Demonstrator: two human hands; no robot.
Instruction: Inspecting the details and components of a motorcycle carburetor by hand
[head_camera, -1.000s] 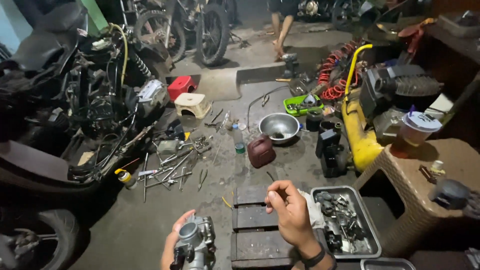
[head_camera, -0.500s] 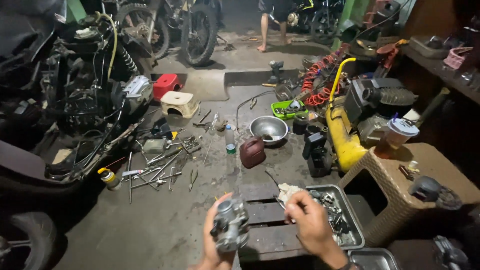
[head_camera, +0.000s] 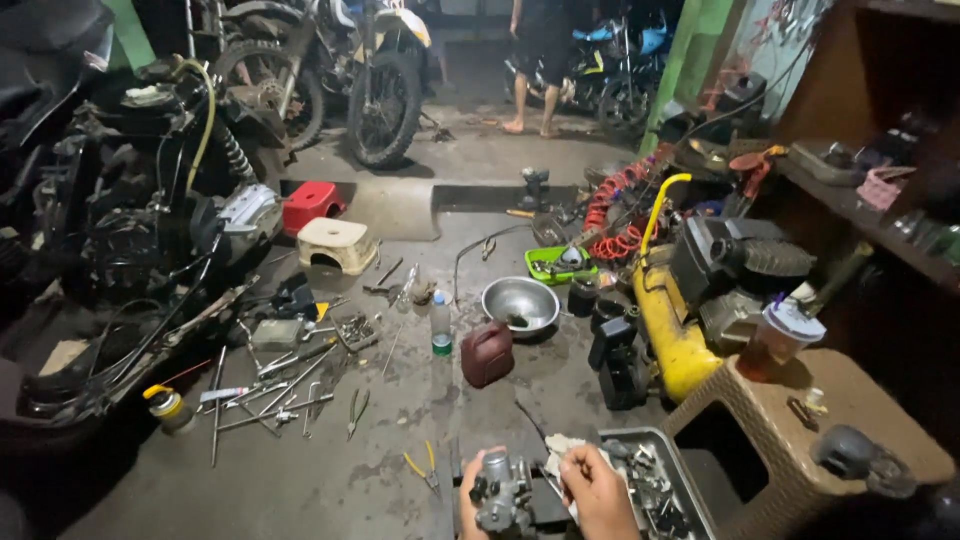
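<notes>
Left hand grip clasps the carburetor; right hand beside it, fingers curled.

Concrete floor, scattered tools, steel bowl

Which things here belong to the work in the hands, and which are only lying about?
In the work:
- left hand, holding the carburetor
- right hand, beside it
- parts tray, next to the right hand

Lying about:
- steel bowl
- red jug
- bottle
- pliers
- compressor
- cup
</notes>
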